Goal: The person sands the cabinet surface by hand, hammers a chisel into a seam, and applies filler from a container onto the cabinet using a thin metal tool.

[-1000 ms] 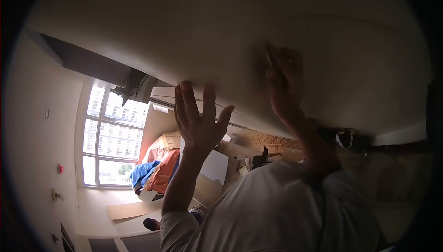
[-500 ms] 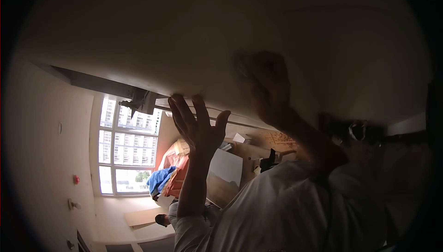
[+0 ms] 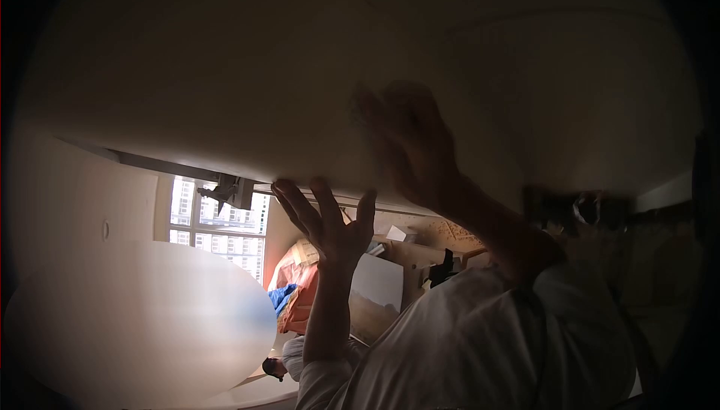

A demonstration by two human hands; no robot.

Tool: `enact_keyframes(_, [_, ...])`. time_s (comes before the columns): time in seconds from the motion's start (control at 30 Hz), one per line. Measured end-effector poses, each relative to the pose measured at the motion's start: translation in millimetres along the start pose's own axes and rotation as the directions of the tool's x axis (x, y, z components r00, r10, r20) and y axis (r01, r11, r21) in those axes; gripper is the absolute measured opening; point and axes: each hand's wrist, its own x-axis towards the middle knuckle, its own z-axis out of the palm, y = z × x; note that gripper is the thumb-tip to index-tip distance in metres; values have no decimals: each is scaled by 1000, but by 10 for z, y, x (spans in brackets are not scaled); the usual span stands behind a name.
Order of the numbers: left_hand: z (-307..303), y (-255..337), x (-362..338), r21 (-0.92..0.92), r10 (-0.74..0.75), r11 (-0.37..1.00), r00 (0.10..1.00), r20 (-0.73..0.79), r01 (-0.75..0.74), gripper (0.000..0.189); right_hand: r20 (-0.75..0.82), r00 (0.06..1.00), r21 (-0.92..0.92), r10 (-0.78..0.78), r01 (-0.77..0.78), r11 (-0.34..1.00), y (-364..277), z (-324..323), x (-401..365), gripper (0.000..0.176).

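Note:
A broad pale panel (image 3: 225,102), deep in shadow, spans the upper part of the head view. My left hand (image 3: 339,231) is open beneath its lower edge, fingers spread and fingertips touching that edge. Against the panel's face, my right hand (image 3: 416,140) is curled and smeared by motion. Its fingers look closed together; a dim blur at their tips may be a small thing, but I cannot make it out. A grey metal fitting (image 3: 234,191) sits left of my left hand, by the panel's edge.
Behind are a gridded window (image 3: 217,215), orange sheeting (image 3: 298,290) with blue material (image 3: 281,299), and a pale board (image 3: 376,290). Another person (image 3: 276,367) is low in view. A pale blurred patch (image 3: 142,320) hides the lower left.
My right hand has moved left across the panel. My left hand keeps its fingertips at the edge. The view has shifted, and the pale blurred patch now covers the wall and part of the window.

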Motion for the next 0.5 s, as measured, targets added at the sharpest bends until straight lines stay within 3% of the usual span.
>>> enact_keyframes(0.1, [30,11,-4,-21,-31,999,999,-16,31,102,70,989,36,131,-133,990,-69,-46,85,52])
enact_keyframes(0.23, [-2,43,35,-15,-41,999,999,35,42,112,102,992,-46,80,-75,996,-80,-77,31,57])
enact_keyframes(0.33, [-59,38,27,-37,-39,998,998,49,41,115,9,993,46,116,-116,992,-59,13,105,59])
enact_keyframes(0.4, [-83,-3,-9,-4,-40,999,995,94,41,118,135,973,30,186,-192,981,-109,-43,91,61])
enact_keyframes(0.5, [-86,-9,-43,-10,-87,996,989,116,88,121,221,962,-44,163,-157,987,-169,-158,54,58])
